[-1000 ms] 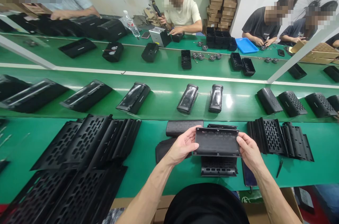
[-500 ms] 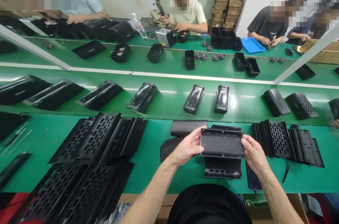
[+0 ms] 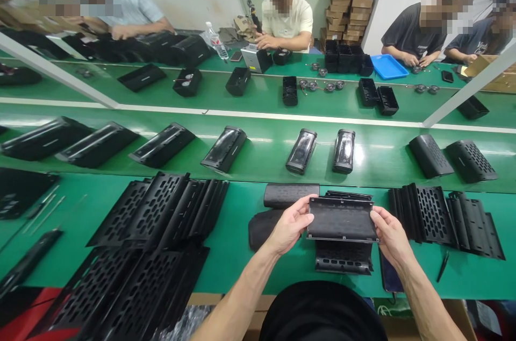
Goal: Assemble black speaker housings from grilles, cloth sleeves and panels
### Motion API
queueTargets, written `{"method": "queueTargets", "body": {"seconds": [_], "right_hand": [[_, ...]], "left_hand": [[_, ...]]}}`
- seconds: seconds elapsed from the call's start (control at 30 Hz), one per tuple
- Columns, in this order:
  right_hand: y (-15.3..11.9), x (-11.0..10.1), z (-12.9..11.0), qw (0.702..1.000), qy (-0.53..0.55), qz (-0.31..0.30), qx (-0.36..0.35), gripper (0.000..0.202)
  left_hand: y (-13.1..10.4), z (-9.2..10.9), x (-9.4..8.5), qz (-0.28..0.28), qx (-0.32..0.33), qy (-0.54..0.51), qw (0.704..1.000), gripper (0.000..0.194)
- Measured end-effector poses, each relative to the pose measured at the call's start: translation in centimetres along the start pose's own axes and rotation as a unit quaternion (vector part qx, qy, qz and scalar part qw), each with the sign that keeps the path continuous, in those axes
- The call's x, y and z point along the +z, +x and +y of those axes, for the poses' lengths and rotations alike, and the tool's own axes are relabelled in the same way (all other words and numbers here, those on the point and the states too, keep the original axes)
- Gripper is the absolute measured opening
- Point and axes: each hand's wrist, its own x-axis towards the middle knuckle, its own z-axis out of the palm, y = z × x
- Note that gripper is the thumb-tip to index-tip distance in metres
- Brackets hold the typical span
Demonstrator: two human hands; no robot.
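Note:
Between both hands I hold a black plastic speaker panel [image 3: 342, 220], its hollow inner side facing me and small tabs along its edges. My left hand [image 3: 291, 227] grips the left end, thumb on the face. The right end is pinched by my right hand [image 3: 387, 229], thumb in front and fingers mostly behind. Just beneath it on the green bench lies a slotted black panel [image 3: 342, 260], partly covered. Left of the held panel sit a black speaker housing [image 3: 291, 195] and a dark rounded piece [image 3: 262, 229], partly behind my left hand.
Stacked grille panels [image 3: 149, 212] fill the bench's left; more panels [image 3: 435, 214] stand at right. A phone [image 3: 390, 274] and a small black tool [image 3: 442, 267] lie nearby. Assembled speakers [image 3: 300, 150] line the green conveyor [image 3: 262, 155]. Several co-workers sit across it, including a person in a pale shirt [image 3: 298, 15].
The view has shifted slightly, so most things appear a little further right. Both hands keep hold of the panel, which looks tilted a bit differently. The facing co-worker's hands have moved onto the silver box.

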Motion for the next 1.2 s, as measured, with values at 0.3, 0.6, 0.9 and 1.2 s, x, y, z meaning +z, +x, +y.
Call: {"method": "queueTargets", "body": {"seconds": [0.3, 0.6, 0.9, 1.2], "right_hand": [[0.1, -0.2, -0.5, 1.000, 0.006, -0.014, 0.008, 0.045], [2.6, 1.3, -1.5, 0.981, -0.122, -0.142, 0.049, 0.047], [19.7, 4.6, -5.5, 0.892, -0.428, 0.108, -0.103, 0.104], [24.8, 2.3, -6.6, 0.802, -0.570, 0.156, -0.087, 0.122]], "left_hand": [[-0.5, 0.5, -0.2, -0.031, -0.028, -0.099, 0.994, 0.049], [3.4, -2.4, 0.6, -0.196, -0.312, -0.202, 0.907, 0.068], [2.0, -2.7, 0.4, -0.108, -0.145, -0.269, 0.946, 0.067], [2.1, -2.4, 0.1, -0.058, -0.054, -0.284, 0.956, 0.064]]}}
